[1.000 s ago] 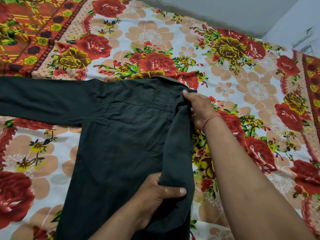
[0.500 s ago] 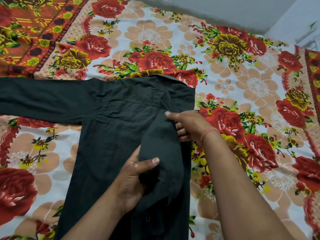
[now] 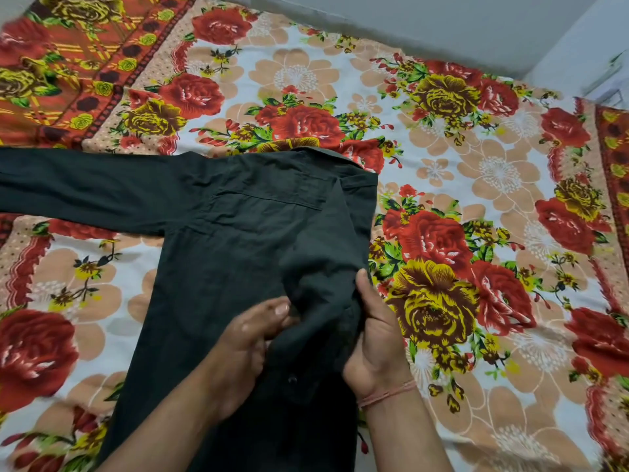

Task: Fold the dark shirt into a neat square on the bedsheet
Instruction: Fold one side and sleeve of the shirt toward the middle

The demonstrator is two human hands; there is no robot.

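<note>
Floral bedsheet (image 3: 442,97) is spread under the shirt (image 3: 221,267) and is seen on every side of it. Grey wall (image 3: 408,22) is seen beyond the shirt's collar end, well apart. The dark shirt is laid flat on the bedsheet, collar (image 3: 326,155) away from the person, hem end cut off by the frame's lower edge. One long sleeve (image 3: 85,189) is stretched flat from the shirt toward the person's left and runs out of frame. The folded sleeve (image 3: 323,284) is laid bunched over the shirt's right side. Left hand (image 3: 248,338) is placed on the shirt's lower middle, with the folded sleeve pinched between thumb and curled fingers. Right hand (image 3: 374,335) is set at the shirt's right edge and that edge is gripped, thumb on top, fingers tucked under the cloth. Orange thread (image 3: 388,393) is tied round the right wrist, just beside the shirt's right edge. A small dark button (image 3: 292,379) is seen on the shirt between the two wrists.
</note>
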